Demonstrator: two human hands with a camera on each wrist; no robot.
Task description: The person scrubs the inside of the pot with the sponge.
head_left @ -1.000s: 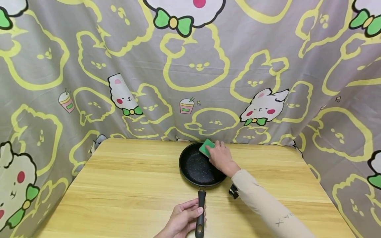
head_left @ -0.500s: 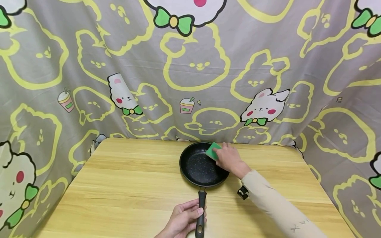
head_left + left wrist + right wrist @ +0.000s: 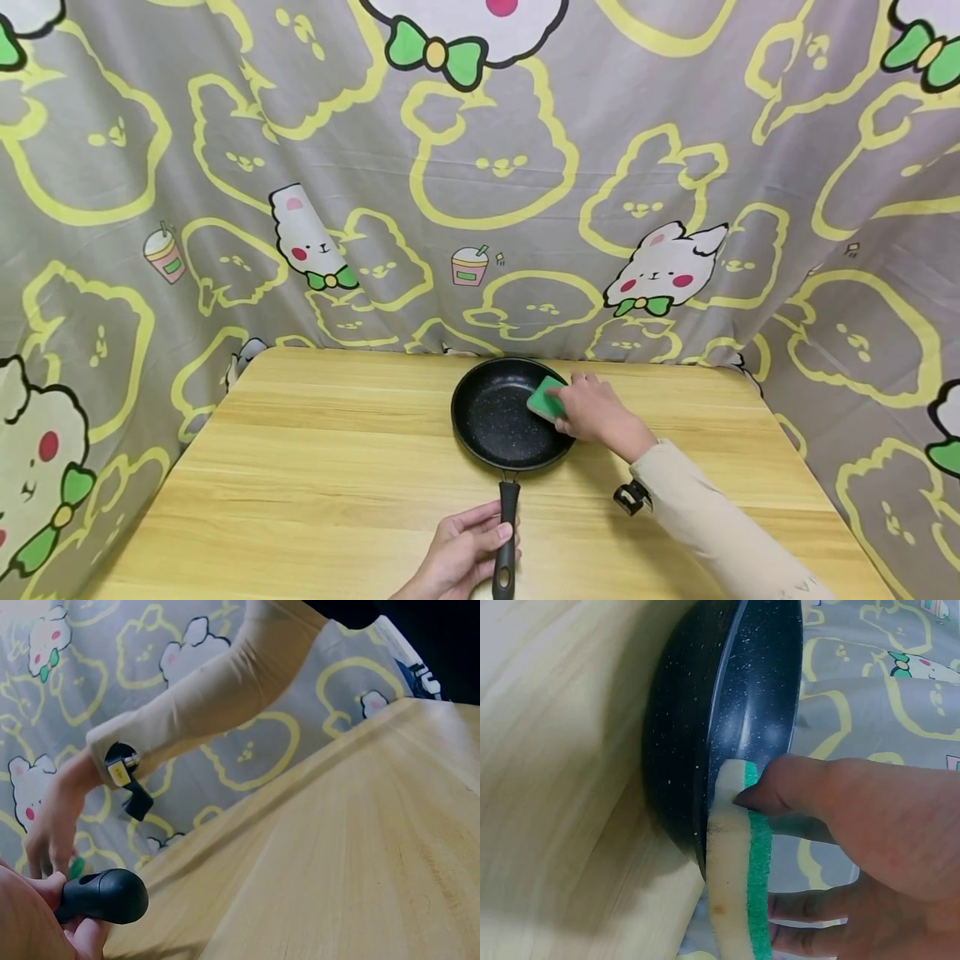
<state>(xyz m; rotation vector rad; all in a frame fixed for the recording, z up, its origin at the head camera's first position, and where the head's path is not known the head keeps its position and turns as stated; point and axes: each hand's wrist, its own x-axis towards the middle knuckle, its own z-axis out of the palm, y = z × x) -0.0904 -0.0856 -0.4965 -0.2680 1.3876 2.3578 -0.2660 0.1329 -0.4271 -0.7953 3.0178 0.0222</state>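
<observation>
A black speckled frying pan point(image 3: 495, 421) sits at the middle of the table, its handle point(image 3: 507, 508) pointing toward me. My left hand point(image 3: 465, 546) grips that handle, thumb on top; the handle's rounded end point(image 3: 112, 895) sticks out of the fist in the left wrist view. A sponge point(image 3: 546, 398), green on one side and pale on the other, is held by my right hand point(image 3: 600, 412) at the inner right side of the pan. In the right wrist view the thumb pinches the sponge point(image 3: 735, 862) with its pale side toward the pan and its green side toward the fingers.
A wood-grain table point(image 3: 315, 467) carries the pan. Behind and beside it hangs a grey curtain point(image 3: 360, 150) with yellow cartoon outlines. A small black wrist camera point(image 3: 632, 497) sits under the right sleeve point(image 3: 720, 525).
My right hand has slid the sponge from the pan's far edge along its inside, rightward and toward me. The left hand and the pan have stayed nearly still.
</observation>
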